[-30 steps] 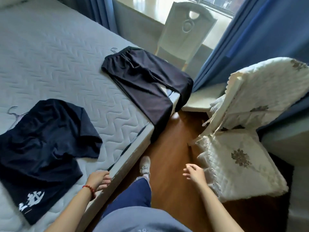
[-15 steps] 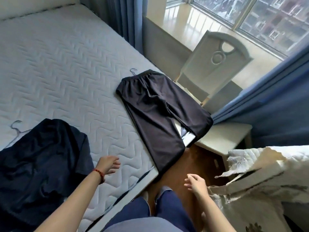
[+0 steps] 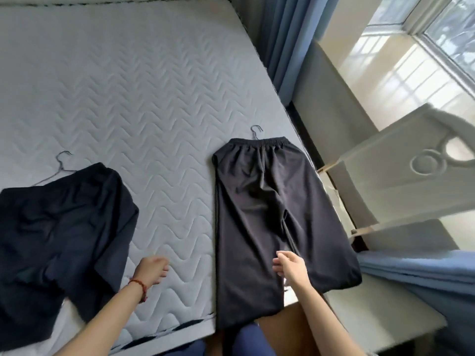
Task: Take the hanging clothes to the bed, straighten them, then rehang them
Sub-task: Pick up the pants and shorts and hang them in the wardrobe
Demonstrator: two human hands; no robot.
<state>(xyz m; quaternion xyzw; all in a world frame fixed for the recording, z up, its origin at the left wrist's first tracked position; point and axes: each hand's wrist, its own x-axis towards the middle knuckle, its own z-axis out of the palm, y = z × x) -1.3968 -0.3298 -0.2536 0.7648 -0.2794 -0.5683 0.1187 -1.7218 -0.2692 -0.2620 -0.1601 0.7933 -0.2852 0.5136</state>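
Black trousers (image 3: 259, 214) lie flat along the right side of the quilted mattress (image 3: 123, 93), waistband far from me, legs hanging over the near edge; their wire hanger hook (image 3: 255, 131) pokes out at the waist. A dark navy T-shirt (image 3: 56, 227) lies crumpled at the left with its hanger (image 3: 60, 163) showing at the top. My left hand (image 3: 151, 271), a red bracelet on its wrist, hovers over bare mattress between the two garments, fingers loosely curled. My right hand (image 3: 290, 265) hovers over the trousers' legs, fingers loosely curled, holding nothing.
A white chair (image 3: 411, 181) leans beside the bed at the right. A white bedside table (image 3: 372, 314) stands at the lower right, with blue curtains (image 3: 280, 39) and a window sill (image 3: 401, 73) behind. Brown floor shows by my legs.
I have moved along the bed toward the trousers, which now lie straight ahead. Both hands have risen over the bed; the right one has come over the trouser legs.
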